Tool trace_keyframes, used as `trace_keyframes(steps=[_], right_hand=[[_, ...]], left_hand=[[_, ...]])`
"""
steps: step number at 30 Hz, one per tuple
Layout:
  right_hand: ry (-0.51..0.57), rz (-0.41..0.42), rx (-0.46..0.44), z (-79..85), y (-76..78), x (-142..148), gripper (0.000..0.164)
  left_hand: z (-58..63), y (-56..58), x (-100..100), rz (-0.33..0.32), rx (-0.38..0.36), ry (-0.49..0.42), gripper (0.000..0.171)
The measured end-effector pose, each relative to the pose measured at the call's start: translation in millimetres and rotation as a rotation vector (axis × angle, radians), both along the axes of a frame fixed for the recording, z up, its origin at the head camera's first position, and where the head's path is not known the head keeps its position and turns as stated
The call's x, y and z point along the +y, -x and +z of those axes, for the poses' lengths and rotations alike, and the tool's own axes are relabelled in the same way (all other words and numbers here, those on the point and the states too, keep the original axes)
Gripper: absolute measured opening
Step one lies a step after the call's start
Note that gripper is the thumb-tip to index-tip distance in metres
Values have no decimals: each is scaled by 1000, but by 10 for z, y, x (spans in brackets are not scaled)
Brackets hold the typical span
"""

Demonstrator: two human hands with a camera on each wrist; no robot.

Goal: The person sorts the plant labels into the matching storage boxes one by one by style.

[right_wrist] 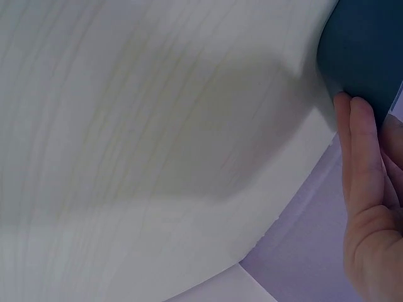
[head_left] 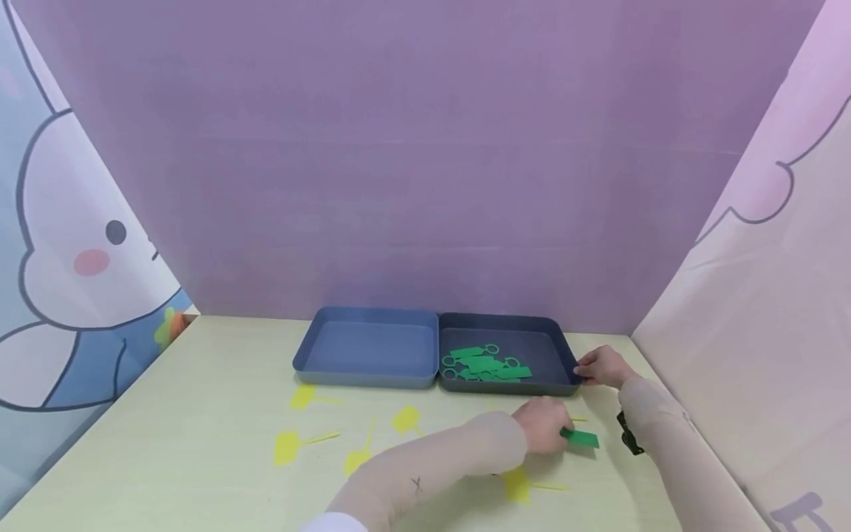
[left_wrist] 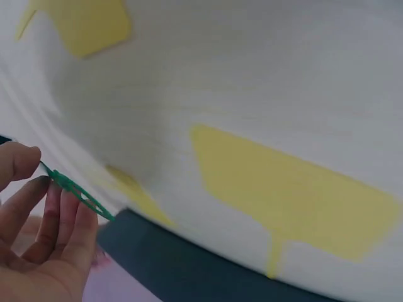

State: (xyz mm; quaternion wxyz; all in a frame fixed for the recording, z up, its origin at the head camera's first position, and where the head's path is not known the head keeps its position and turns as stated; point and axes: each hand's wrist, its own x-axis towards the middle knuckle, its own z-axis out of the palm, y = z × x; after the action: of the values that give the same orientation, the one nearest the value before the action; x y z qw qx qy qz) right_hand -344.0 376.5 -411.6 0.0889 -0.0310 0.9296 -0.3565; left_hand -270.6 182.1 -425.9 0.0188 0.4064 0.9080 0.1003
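Observation:
My left hand (head_left: 544,423) reaches across the front of the trays and pinches a flat green tag (head_left: 582,438) low over the table. In the left wrist view, thumb and fingertips hold this green tag (left_wrist: 79,192) edge-on. At the right front corner of the dark tray (head_left: 538,336), my right hand (head_left: 603,367) grips the rim. The right wrist view shows fingers (right_wrist: 362,145) lying along the outside wall of that tray (right_wrist: 362,50). Several green tags (head_left: 482,363) with ring ends lie in a pile inside it.
A blue tray (head_left: 372,347) stands directly left of the dark one. Yellow tags with thin stems lie scattered on the pale table (head_left: 219,414), among them a left one (head_left: 286,448) and one near the left forearm (head_left: 515,485). A purple backdrop (head_left: 425,162) rises behind the trays.

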Motion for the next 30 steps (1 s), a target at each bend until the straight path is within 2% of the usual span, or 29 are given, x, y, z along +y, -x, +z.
trace_keyframes(steps=[3,7,18,26,30], right_hand=[[-5,0,-6,5,9,-1,23],[0,4,2,18,17,2,23],[18,-12,-9,-6,34,15,24],[26,-12,-2,-30,27,13,23],[19,-12,-2,-16,3,-3,23]], left_hand=[[1,57,-133,-38,-27,-37,26],[5,127,-316,-50,-46,-83,27],[147,274,-751,37,-112,-152,29],[241,495,-948,62,-106,-184,29],[250,613,-1004,82,-140,-208,29]])
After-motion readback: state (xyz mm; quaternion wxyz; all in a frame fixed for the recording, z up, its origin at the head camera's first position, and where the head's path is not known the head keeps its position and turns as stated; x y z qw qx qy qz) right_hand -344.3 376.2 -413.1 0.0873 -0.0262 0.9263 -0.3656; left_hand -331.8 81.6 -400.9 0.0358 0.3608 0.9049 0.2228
